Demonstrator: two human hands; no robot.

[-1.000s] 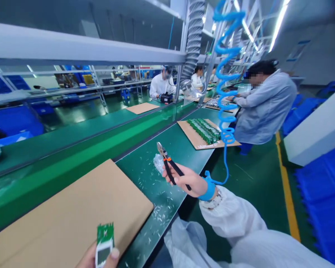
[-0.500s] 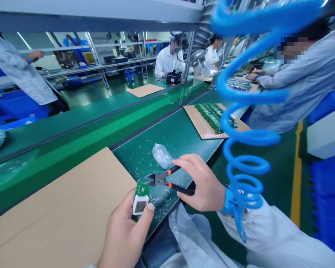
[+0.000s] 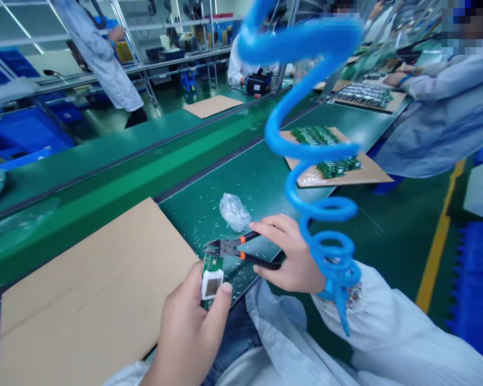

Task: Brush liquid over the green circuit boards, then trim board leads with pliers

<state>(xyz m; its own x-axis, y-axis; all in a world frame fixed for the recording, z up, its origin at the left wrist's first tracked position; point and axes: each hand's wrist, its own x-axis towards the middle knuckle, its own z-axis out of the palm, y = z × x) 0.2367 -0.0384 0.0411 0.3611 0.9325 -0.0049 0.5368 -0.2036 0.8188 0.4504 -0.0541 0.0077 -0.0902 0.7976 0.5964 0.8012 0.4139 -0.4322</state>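
Between the thumb and fingers of my left hand (image 3: 195, 316) is a small green circuit board (image 3: 213, 262) with a white-framed square part facing up. My right hand (image 3: 287, 254) is closed around the black handles of a pair of side cutters (image 3: 227, 248) with orange bands. Their jaws lie across the board's far end; whether they grip anything there is too small to tell. Just beyond the cutters, a crumpled clear plastic bag (image 3: 234, 212) rests on the green bench (image 3: 193, 206), among scattered tiny clippings.
A large cardboard sheet (image 3: 92, 300) covers the bench at left. Farther right, another cardboard sheet (image 3: 370, 174) carries rows of green boards (image 3: 326, 142). A coiled blue cord (image 3: 306, 155) hangs before my right wrist. Co-workers in pale coats are at right and behind.
The cutters' jaws have moved from beside the board to over its far end. My left hand and the board have shifted slightly right. The view has tilted down, and a person at left has moved right.
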